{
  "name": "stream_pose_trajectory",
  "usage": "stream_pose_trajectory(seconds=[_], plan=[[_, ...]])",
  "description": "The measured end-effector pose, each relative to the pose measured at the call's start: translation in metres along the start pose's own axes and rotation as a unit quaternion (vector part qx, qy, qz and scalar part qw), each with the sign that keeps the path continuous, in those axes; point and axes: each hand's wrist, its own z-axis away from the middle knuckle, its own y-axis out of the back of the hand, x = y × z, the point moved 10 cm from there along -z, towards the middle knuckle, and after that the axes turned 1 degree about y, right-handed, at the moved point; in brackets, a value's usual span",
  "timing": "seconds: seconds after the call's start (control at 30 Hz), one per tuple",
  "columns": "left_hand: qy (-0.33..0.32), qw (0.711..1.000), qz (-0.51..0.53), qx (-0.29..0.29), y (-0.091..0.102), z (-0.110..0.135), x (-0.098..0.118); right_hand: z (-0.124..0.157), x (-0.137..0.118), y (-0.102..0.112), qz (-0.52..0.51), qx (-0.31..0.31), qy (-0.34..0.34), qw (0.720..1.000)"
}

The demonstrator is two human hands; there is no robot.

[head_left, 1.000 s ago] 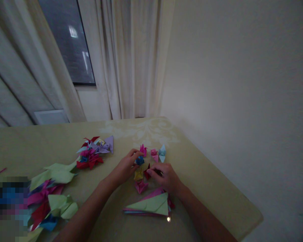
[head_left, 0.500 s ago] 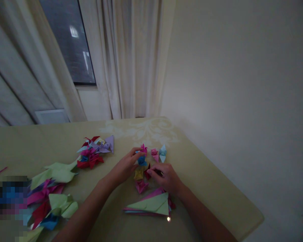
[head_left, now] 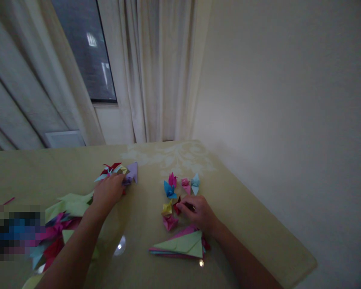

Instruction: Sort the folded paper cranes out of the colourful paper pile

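My left hand (head_left: 110, 190) reaches over a pile of folded paper cranes, with a lilac crane (head_left: 132, 172) and a red crane (head_left: 112, 166) showing past it. Its fingers look apart, though the tips are partly lost among the paper. My right hand (head_left: 200, 212) pinches a small dark red origami piece (head_left: 177, 205) at the table's middle right. Close by lie a blue crane (head_left: 170, 189), a magenta crane (head_left: 172, 179), a yellow folded piece (head_left: 167, 208) and a pink one (head_left: 170, 222). Just beyond are a small pink piece (head_left: 185, 184) and a light blue one (head_left: 195, 183).
Below my right hand lies a stack of flat folded paper (head_left: 180, 245), pale green on top. Larger green, magenta and red origami (head_left: 75, 204) covers the left side. A thin pink stick (head_left: 9, 200) lies far left. The table's right edge (head_left: 258, 200) runs near a wall.
My left hand has moved left from the blue crane to the pile of cranes. My right hand stays in place on the dark red piece.
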Motion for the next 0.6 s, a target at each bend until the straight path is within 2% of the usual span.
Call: stream_pose_trajectory(seconds=[0.13,0.33,0.43,0.5,0.6], plan=[[-0.010,0.999,0.038,0.016,0.013,-0.003,0.010,0.000,0.002,0.001,0.005,0.004,-0.006,1.000],[-0.017,0.985,0.100,0.137,0.063,0.002,0.022,0.000,0.002,0.001,0.003,0.004,-0.008,1.000],[-0.010,0.968,0.202,0.147,0.082,0.008,0.029,0.000,0.003,0.001,-0.002,0.005,-0.013,1.000],[-0.040,0.945,0.294,0.138,0.092,0.013,0.046,0.000,0.005,0.001,-0.008,0.004,-0.021,1.000],[-0.129,0.902,0.400,0.100,0.102,0.027,0.091,0.000,0.008,0.000,-0.030,-0.003,-0.032,0.999]])
